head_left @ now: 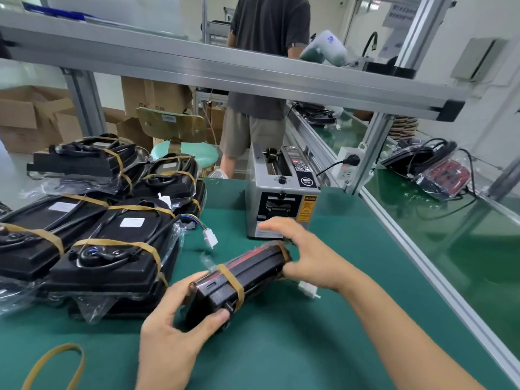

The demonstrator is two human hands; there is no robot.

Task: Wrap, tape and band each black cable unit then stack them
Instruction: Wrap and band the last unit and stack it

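A black cable unit (247, 273) in clear wrap stands on its edge on the green mat, with two tan rubber bands around it. My left hand (174, 330) grips its near end, thumb and fingers curled round the corner. My right hand (306, 254) rests against its far end with the fingers spread and fairly straight. A white connector (308, 289) sticks out beneath my right wrist. A stack of banded, wrapped units (109, 249) lies to the left.
A grey tape dispenser (278, 198) stands behind the unit. A loose rubber band (56, 364) lies at the front left. A white plug on coloured wires (209, 237) pokes out of the stack. An aluminium frame rail (422, 257) borders the mat on the right. A person stands beyond the bench.
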